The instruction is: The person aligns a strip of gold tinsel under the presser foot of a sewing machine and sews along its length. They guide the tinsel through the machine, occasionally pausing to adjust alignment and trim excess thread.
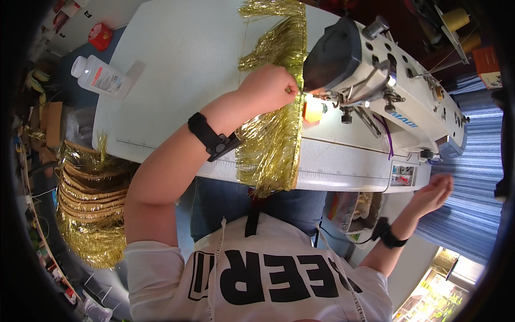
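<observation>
My left hand (270,87) is closed at the edge band of a gold tinsel fringe (267,153), just left of the sewing machine's needle area. The fringe runs across the white table (177,48) from the far side to the front edge, where its strands hang over. Beside the band stands a white MAQI sewing machine (406,108) with its lamp lit. A small orange piece (313,111) lies under the lamp. Off the table's right end, my right hand (435,195) is raised with fingers loosely bent and nothing visible in it.
A white plastic bottle (102,78) stands at the table's left edge. Gold fringe lengths (92,201) hang in a stack at lower left. A purple ribbon (386,137) hangs at the machine. A small parts tray (402,176) sits in the tabletop. Yellow thread cones (455,20) stand behind.
</observation>
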The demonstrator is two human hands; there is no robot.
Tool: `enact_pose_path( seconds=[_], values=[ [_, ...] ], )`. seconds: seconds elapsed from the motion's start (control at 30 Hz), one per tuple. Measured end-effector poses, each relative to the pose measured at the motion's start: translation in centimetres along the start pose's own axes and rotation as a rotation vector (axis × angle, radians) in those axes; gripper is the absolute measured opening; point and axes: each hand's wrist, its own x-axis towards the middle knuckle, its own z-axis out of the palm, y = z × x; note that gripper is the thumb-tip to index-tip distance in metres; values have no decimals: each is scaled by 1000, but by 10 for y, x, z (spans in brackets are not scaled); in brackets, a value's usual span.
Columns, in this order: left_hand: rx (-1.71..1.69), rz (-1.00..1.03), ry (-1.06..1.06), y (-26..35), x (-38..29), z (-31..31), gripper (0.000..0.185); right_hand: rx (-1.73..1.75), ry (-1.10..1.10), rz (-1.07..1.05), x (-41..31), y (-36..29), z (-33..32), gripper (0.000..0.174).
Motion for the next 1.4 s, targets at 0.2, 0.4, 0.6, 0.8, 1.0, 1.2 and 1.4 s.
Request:
enact_pose_path(
  seconds=[0.2, 0.4, 0.6, 0.8, 1.0, 1.2, 1.4],
  values=[
    [-47, -116, -73, -2, 21, -2, 17, 5, -656, 487, -122, -43, 82, 10],
    [-125, -22, 42, -6, 10, 14, 16, -86, -913, 627, -144, -38, 149, 13],
    [-178, -54, 28, -13, 6, 25, 13, -220, -845, 615, -154, 3, 185, 13],
    [-197, -35, 48, -16, 6, 29, 12, -615, -913, 23, -157, 50, 192, 31],
    [-158, -13, 70, -14, 3, 27, 10, -556, -847, 133, -165, 61, 205, 52],
    [-168, 3, 62, -13, 1, 26, 11, -512, -816, 3, -170, 47, 208, 23],
    [-182, 3, 76, -13, 0, 28, 11, -633, -829, -133, -172, 46, 209, 23]
  ],
)
